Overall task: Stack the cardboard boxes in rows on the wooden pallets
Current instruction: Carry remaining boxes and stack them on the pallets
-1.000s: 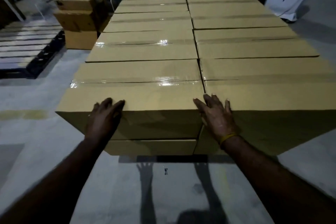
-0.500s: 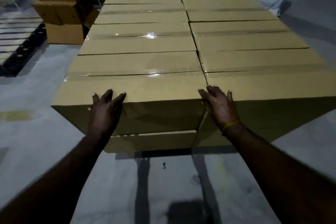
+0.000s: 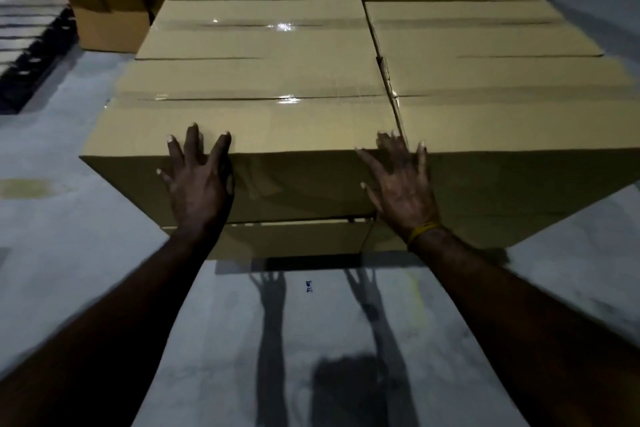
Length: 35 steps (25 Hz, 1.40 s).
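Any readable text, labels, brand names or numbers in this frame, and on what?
None can be read.
Small dark mark on the floor: too small and blurred to read.
Nearest cardboard box and the boxes behind it: plain, no print visible.

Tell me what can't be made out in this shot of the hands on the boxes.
- Pallet under the stack: head view, hidden by the boxes.
- Palms of the left hand and right hand: turned away.
- Right column's far side: cut by the frame edge.
- Small floor mark: too small to read.
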Each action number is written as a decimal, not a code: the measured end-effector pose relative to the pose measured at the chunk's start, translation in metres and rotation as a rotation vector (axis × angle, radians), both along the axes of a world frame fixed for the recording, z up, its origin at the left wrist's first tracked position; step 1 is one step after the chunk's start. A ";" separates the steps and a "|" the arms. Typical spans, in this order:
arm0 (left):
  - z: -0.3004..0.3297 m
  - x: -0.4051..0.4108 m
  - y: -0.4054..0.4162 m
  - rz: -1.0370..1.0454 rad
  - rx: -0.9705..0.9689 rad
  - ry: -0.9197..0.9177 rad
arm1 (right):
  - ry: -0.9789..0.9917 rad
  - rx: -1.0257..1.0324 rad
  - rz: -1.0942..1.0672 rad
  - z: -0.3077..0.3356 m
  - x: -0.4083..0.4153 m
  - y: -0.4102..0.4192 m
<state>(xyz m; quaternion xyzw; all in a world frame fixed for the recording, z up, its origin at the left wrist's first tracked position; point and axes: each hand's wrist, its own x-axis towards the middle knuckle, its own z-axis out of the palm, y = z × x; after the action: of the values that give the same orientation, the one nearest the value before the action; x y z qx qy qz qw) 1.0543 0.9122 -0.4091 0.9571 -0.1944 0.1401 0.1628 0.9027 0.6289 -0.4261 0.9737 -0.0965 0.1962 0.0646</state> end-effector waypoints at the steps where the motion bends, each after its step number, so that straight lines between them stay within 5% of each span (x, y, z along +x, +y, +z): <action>1: -0.003 -0.007 -0.003 0.007 -0.012 -0.021 | -0.013 -0.012 0.021 -0.014 -0.008 0.009; 6: -0.058 -0.055 -0.018 -0.187 0.109 -0.180 | 0.008 0.031 0.024 -0.096 -0.033 0.052; 18: -0.254 -0.078 -0.059 -0.264 0.356 0.006 | 0.282 0.161 -0.134 -0.245 -0.016 0.069; 35: -0.302 -0.057 -0.077 -0.230 0.439 -0.117 | 0.321 0.156 -0.086 -0.276 0.002 0.039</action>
<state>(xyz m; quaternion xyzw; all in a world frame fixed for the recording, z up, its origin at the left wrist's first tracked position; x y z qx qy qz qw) 0.9978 0.8353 -0.7111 0.9314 -0.3368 0.1303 -0.0457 0.9044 0.6676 -0.7020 0.9895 -0.1415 0.0273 0.0120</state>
